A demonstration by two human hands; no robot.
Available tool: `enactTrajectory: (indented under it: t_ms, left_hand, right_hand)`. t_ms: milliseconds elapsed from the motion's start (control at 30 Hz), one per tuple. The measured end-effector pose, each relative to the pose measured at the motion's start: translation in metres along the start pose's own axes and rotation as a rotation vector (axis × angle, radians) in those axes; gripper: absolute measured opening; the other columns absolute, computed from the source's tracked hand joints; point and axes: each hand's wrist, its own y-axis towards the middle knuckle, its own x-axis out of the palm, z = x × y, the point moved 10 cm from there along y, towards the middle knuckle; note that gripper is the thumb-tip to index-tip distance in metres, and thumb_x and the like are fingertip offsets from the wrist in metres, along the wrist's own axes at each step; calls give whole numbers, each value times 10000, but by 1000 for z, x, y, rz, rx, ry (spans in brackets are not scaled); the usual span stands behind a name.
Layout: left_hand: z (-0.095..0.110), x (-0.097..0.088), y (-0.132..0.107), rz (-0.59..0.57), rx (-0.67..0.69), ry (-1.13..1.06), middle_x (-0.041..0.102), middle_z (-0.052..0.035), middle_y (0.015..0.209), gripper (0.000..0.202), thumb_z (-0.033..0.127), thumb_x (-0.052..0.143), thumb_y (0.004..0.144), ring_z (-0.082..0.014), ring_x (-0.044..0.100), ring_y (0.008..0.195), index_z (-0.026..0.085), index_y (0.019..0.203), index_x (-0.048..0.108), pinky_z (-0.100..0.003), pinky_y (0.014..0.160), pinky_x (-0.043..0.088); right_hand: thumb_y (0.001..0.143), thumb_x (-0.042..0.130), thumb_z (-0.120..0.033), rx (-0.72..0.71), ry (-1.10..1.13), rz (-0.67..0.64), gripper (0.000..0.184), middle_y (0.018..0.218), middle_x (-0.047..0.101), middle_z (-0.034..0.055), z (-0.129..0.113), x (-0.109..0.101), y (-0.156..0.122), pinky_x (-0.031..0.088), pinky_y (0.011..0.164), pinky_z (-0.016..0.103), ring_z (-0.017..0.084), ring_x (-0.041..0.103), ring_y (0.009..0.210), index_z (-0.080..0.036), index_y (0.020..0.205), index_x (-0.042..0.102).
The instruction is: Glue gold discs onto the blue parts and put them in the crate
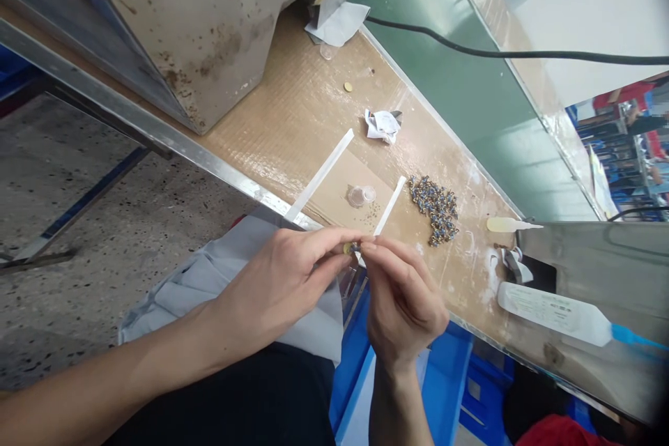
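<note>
My left hand (290,275) and my right hand (402,286) meet at their fingertips just over the table's front edge. Pinched between them is a small metal part (351,248) with a yellowish end and a darker bluish end; its exact kind is too small to make out. Both hands have fingers closed on it. Beyond the fingers, a small clear plastic cup (360,196) sits on a cardboard sheet (334,185), with tiny golden bits (373,214) scattered beside it. To the right lies a pile of small blue and brassy metal parts (435,209).
A large stained metal box (209,21) stands on the left of the table. Crumpled white paper (383,126) lies farther back. On the right are a yellowish tube (509,224) and a white bottle (554,312) with a blue tip. Blue bins (444,369) stand below the edge.
</note>
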Motion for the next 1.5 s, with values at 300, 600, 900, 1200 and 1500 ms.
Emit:
enactTrajectory:
  t_ms: [300,600,900,1200,1500]
  left_hand:
    - [10,1,-2,17,66,169,911,22,1215,334,210,625,1183,-210,891,1076,285,1479,761,-281,837,655]
    - [14,4,-6,-10,70,261,910,-8,1151,281,177,575,1183,-230,899,984,272,1372,761,-282,776,639]
    - [13,9,-6,-13,64,313,907,-37,1177,365,159,545,1178,-252,893,984,258,1483,718,-306,748,632]
    - [15,14,-11,21,19,68,903,54,1255,433,246,750,1110,-204,866,1226,386,1515,686,-252,1002,688]
    - [32,26,-12,24,114,173,857,98,989,126,200,714,1118,-111,824,881,304,1083,776,-220,788,605]
  right_hand:
    - [1049,777,19,-85,-73,-10,390,1210,862,36,-7,0,-4,746,911,355,221,859,1037,-279,1281,871]
    - [1043,774,31,-110,-107,-20,390,1205,865,38,-9,1,-11,744,919,348,218,860,1028,-262,1282,872]
    - [1030,778,52,-109,-84,-12,432,1220,865,52,-4,0,-17,744,927,357,228,861,1052,-253,1322,864]
    - [1033,817,-2,-158,-111,187,358,1240,871,63,-13,-25,-31,797,858,415,264,886,1005,-257,1279,869]
    - [1048,832,-34,-211,-131,244,357,1302,856,104,-18,-42,-45,815,818,441,297,885,1053,-205,1362,841]
